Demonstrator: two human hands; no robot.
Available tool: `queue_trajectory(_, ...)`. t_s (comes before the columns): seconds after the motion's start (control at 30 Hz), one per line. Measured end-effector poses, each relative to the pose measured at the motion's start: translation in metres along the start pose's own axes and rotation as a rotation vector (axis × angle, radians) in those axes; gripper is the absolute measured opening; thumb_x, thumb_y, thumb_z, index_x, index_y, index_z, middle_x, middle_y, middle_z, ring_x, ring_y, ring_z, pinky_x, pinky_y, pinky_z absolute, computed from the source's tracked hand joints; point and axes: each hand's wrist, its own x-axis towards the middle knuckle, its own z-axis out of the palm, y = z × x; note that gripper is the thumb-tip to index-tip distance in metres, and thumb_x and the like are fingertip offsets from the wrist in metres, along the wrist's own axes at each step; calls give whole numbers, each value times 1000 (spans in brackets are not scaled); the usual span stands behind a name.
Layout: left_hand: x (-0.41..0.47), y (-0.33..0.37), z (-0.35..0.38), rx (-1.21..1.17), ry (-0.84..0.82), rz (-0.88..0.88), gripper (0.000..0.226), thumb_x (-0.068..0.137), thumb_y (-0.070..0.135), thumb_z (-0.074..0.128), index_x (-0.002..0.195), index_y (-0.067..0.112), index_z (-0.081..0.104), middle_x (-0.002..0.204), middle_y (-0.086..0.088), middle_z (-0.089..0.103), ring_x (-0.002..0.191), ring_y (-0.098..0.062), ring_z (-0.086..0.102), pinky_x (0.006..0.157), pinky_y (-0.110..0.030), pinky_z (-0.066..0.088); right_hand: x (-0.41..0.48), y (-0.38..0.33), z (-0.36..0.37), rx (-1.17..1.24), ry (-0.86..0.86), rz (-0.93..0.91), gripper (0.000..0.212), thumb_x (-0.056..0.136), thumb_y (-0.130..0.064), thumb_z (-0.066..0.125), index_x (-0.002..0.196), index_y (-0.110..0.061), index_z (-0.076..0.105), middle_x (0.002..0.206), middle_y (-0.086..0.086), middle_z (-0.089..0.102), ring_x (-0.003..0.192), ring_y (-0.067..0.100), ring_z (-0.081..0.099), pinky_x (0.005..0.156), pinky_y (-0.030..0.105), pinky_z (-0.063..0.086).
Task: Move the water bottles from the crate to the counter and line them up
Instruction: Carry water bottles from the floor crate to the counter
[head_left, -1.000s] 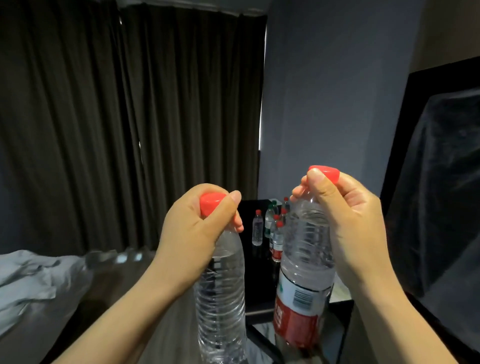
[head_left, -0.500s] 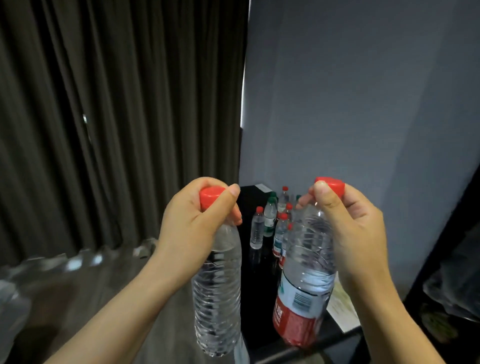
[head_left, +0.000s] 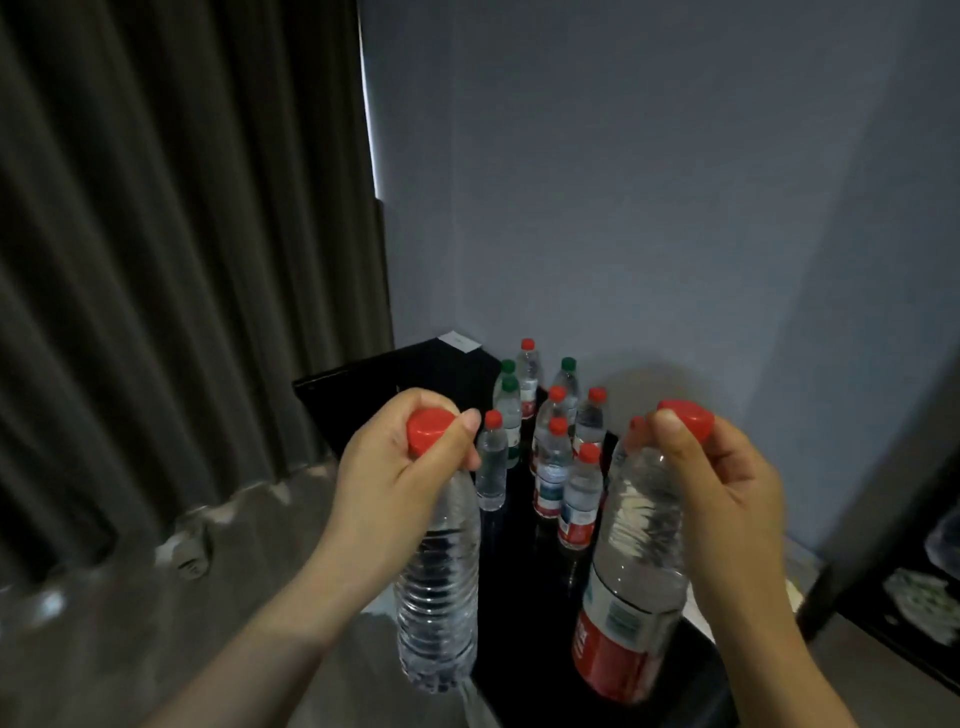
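My left hand (head_left: 387, 483) grips the neck of a clear, unlabelled water bottle (head_left: 439, 597) with a red cap, hanging upright. In my right hand (head_left: 727, 499) hangs a second bottle (head_left: 631, 597), held at the neck under its red cap, with a red label low on its body. Both bottles are in the air above the near end of the black counter (head_left: 358, 395). Farther back on the counter stands a cluster of several bottles (head_left: 553, 467) with red and green caps, near the wall corner. No crate is in view.
Dark curtains (head_left: 171, 260) fill the left side, a grey wall (head_left: 649, 208) stands behind the counter. A dark cabinet edge (head_left: 883, 561) rises at the right. A small white card (head_left: 458, 340) lies at the counter's far corner.
The view has swung right and downward and moved closer to the counter. The standing bottles appear larger and nearer. Both hands still hold their bottles by the necks.
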Motion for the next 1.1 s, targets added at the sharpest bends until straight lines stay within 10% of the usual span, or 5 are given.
queue_trajectory(0.17, 62, -60, 8, 39, -142, -41, 12, 87, 26, 61, 75, 21, 59, 71, 0, 70, 67, -10, 64, 65, -15, 47, 41, 50, 38, -24, 63, 60, 19, 80, -36, 62, 88, -20, 70, 84, -6, 74, 77, 6, 67, 66, 11, 50)
queue_trajectory(0.4, 138, -132, 26, -21, -293, -109, 16, 87, 29, 61, 77, 17, 59, 73, -10, 66, 70, -28, 61, 64, -32, 49, 75, 103, 66, -183, 100, 117, 16, 78, -36, 66, 89, -24, 70, 87, -1, 72, 87, 18, 68, 80, 34, 53)
queue_trajectory(0.6, 185, -201, 51, -40, -500, -125, 15, 87, 27, 62, 75, 18, 58, 74, -5, 67, 69, -16, 64, 65, -25, 49, 73, 148, 91, -286, 171, 219, 13, 78, -25, 68, 91, -24, 69, 86, -6, 72, 80, 6, 67, 69, 14, 51)
queue_trajectory(1.1, 233, -315, 100, -133, -1039, 13, 14, 88, 24, 62, 79, 15, 54, 68, 2, 58, 64, -13, 58, 62, -25, 48, 54, 215, 140, -563, 491, 526, 20, 77, -14, 74, 91, -26, 66, 87, -10, 70, 85, 5, 66, 72, 20, 50)
